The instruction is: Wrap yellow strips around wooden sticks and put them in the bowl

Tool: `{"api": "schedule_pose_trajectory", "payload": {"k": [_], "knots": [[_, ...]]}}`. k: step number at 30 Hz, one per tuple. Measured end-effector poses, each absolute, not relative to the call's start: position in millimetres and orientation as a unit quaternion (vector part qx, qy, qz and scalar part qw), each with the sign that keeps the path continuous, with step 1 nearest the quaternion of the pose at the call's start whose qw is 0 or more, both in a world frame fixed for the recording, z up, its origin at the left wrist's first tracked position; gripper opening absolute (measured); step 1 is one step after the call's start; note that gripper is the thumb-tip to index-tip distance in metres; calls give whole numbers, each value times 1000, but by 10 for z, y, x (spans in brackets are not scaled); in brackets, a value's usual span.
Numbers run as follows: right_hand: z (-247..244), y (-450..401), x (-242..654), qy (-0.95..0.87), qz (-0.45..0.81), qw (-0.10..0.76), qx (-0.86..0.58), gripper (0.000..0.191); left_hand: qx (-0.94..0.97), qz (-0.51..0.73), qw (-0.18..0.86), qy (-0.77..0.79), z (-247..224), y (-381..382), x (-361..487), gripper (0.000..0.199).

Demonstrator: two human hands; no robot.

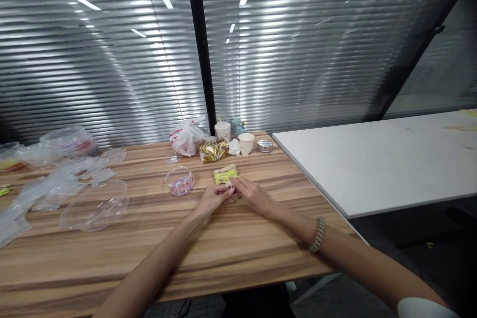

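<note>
The left hand [212,198] and right hand [253,196] meet just in front of a bundle of yellow strips [225,176]; their fingertips [235,185] look closed on a thin pale strand [231,189] (too fine to tell for certain); a loosened pinch could drop it among the strips; a nudge from either hand could shift the bundle; the clear bowl of pink beads [179,184] sits near the left hand, so a careless sweep could tip it and scatter beads across the wooden table [112,258].

Honey-brown wooden tabletop [149,253] with dark streaks; yellow-green strips [225,177] beside pale wooden pieces [225,168]; crinkled gold packet [213,151]; probably pink beads [181,187] in a clear bowl [189,174]; silver-grey striped blinds [112,59].
</note>
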State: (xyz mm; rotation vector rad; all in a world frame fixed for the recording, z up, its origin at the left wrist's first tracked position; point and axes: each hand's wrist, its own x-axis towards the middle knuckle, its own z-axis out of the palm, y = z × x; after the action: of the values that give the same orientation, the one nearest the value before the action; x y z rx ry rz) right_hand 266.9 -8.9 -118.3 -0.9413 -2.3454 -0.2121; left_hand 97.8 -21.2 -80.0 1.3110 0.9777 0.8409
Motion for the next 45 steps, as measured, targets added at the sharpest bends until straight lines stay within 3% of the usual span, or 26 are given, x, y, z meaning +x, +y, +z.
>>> {"api": "schedule_pose_trajectory", "payload": {"k": [3,9,14,17,21,25,29,34,40,45], "knots": [[-1212,-32,2695,-862,-44,334,-379,37,575,359,615,404,-778,-241,1021,43],[-1237,47,2701,-829,12,382,-408,27,762,396,388,334,-671,-346,1055,24],[-1198,15,2673,-805,37,423,-415,23,786,427,324,309,-594,-410,1047,19],[-1180,-26,2664,-786,25,441,-433,25,754,431,372,328,-589,-415,1074,20],[-1192,-42,2693,-805,-45,442,-393,27,629,430,551,340,-619,-399,1125,24],[-1159,-10,2767,-862,-105,396,-298,29,471,434,692,333,-622,-375,1108,21],[-1044,-3,2849,-890,-182,320,-269,27,380,411,758,336,-624,-332,1037,15],[-938,-22,2888,-898,-235,251,-275,24,357,399,769,349,-694,-281,977,13],[-1010,-12,2848,-905,-198,251,-282,33,401,407,734,366,-671,-274,968,24],[-1150,22,2850,-909,-168,272,-267,41,603,388,562,413,-694,-238,952,26]]}}
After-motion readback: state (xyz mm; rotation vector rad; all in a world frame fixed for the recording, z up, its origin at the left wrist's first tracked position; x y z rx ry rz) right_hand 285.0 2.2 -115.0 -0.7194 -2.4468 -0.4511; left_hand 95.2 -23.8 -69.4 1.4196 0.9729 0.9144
